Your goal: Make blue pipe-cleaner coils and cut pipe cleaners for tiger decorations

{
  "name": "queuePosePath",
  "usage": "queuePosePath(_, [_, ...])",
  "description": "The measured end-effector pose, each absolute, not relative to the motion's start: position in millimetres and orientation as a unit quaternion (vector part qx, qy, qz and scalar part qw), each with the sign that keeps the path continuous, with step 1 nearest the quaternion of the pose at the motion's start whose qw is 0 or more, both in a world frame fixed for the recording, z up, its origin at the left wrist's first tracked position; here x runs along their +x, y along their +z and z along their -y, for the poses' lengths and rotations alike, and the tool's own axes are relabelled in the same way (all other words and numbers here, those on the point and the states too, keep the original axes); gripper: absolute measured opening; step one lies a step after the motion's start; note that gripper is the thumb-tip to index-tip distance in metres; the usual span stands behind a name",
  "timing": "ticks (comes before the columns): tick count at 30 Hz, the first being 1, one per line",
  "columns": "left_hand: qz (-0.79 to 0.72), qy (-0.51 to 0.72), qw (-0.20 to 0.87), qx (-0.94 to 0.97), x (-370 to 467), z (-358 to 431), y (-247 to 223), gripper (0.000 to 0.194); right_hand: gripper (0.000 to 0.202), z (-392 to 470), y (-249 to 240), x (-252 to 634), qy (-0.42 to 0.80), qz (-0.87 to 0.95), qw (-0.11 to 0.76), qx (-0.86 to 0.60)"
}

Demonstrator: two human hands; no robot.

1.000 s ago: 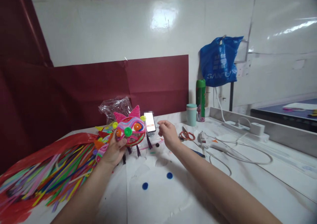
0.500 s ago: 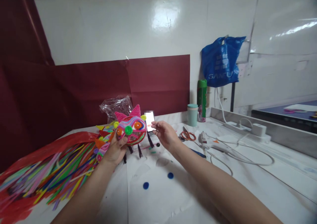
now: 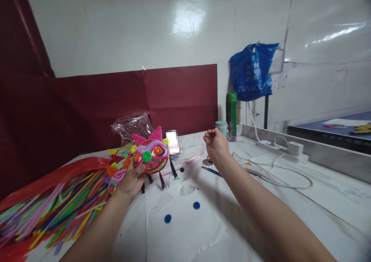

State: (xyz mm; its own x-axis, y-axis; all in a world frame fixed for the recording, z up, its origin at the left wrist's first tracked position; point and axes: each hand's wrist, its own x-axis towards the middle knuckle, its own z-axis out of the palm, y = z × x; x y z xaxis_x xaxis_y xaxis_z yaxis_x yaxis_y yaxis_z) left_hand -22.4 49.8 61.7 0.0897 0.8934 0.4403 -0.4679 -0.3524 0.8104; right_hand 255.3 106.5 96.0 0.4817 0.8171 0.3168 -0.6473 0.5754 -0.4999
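My left hand [image 3: 133, 180] is closed around the lower left side of a colourful animal-head craft [image 3: 151, 158]. The craft has pink pointed ears, orange eyes, a green round nose and dark tassels hanging below. My right hand [image 3: 216, 145] is raised over the table, in front of a teal-lidded cup [image 3: 221, 126]. Its fingers are curled in, and whether something small is between them cannot be made out. A blue pen-like tool [image 3: 211, 170] lies just below that hand. The scissors seen earlier are hidden behind it.
Many coloured fuzzy strips [image 3: 66, 204] lie on red plastic [image 3: 84, 165] at left. A phone [image 3: 173, 143] stands behind the craft, beside crumpled clear plastic [image 3: 133, 126]. Two blue dots [image 3: 167, 218] lie on white paper. Cables [image 3: 290, 184] and a power strip [image 3: 269, 146] are at right.
My right hand has moved right, away from the craft and phone, to in front of the cup. My left hand still holds the craft, slightly lower. The view has shifted a little.
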Motion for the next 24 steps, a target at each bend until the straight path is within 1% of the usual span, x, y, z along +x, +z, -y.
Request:
queuePosePath(4, [-0.221,0.650,0.519,0.509,-24.3,-52.2,60.3,0.059,0.019,-104.5,108.3,274.4,0.427,0.265,0.848,-0.168])
queuePosePath(8, [-0.212,0.649,0.528,0.506,-24.2,-53.2,58.4,0.056,0.016,-87.2,114.9,259.0,0.448,0.348,0.805,-0.175])
queuePosePath(12, [-0.197,0.631,0.546,0.514,-19.7,-50.2,57.9,0.057,0.016,-70.0,99.1,211.1,0.474,0.445,0.729,-0.215])
queuePosePath(16, [-0.192,0.618,0.565,0.512,-15.6,-46.2,59.0,0.061,0.019,-63.4,82.7,178.6,0.511,0.510,0.655,-0.223])
queuePosePath(19, [-0.192,0.615,0.572,0.507,-14.9,-44.7,59.2,0.063,0.019,-65.0,78.7,176.0,0.528,0.519,0.638,-0.215])
queuePosePath(24, [-0.194,0.605,0.581,0.508,-14.5,-45.3,55.5,0.070,0.027,-68.9,77.4,179.7,0.561,0.526,0.614,-0.177])
